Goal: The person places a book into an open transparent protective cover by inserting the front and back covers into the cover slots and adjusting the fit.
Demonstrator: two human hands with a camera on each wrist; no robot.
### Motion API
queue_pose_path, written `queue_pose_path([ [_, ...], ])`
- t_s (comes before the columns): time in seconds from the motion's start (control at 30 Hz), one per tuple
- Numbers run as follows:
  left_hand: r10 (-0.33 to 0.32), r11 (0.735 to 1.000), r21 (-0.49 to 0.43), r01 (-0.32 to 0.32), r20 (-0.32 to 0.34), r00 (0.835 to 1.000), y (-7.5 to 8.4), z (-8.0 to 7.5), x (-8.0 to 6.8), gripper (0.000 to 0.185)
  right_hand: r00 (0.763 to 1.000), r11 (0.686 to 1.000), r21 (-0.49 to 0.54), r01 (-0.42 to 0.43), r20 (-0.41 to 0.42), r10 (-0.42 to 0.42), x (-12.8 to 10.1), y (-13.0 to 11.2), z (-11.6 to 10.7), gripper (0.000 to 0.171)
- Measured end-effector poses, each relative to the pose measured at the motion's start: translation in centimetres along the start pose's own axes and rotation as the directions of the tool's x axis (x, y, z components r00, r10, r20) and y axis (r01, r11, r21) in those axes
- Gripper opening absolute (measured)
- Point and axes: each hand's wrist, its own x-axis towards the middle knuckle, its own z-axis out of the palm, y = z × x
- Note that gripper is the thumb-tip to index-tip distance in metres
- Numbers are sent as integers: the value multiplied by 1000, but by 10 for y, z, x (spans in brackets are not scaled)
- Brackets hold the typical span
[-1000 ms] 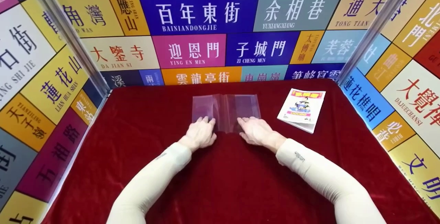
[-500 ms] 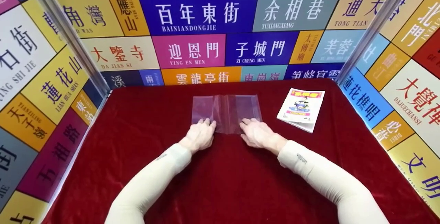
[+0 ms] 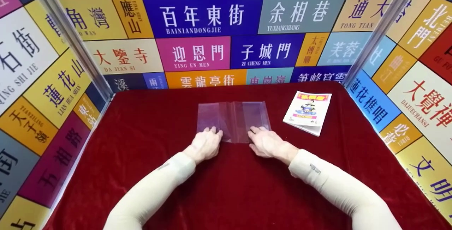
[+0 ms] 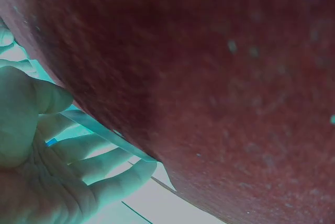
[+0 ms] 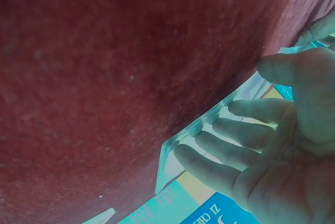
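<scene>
Clear, creased plastic sheet (image 3: 233, 121) already lies opened out mid-frame; left grip (image 3: 206, 143) and right grip (image 3: 267, 142) spread, straight-fingered at lower edge; white colour-printed paper booklet (image 3: 306, 113), right, untouched.

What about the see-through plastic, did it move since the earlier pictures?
Yes, a little: in the head view the plastic has moved away from the back wall, leaving more red cloth showing between them.
</scene>
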Motion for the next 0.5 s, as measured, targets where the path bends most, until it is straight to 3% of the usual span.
queue_pose_path([
  [0.07,16,1000,16,-16,-35,999,0,9,-2,42,1000,1000,-2,4,3,-4,-4,-1,0,56],
  [0.1,18,1000,0,-18,-26,999,5,-2,-4,42,1000,1000,-4,5,9,-5,-6,-2,1,56],
  [0.27,38,999,1,-38,-37,999,10,-8,-12,41,998,1000,7,-6,57,6,-16,-5,-1,59],
  [0.3,36,999,-8,-36,-26,999,13,-17,-15,41,998,1000,12,-9,62,9,-17,-5,-1,59],
  [0.5,64,998,11,-64,-45,997,18,-29,-23,38,997,1000,28,-11,79,8,-22,-7,-4,60],
])
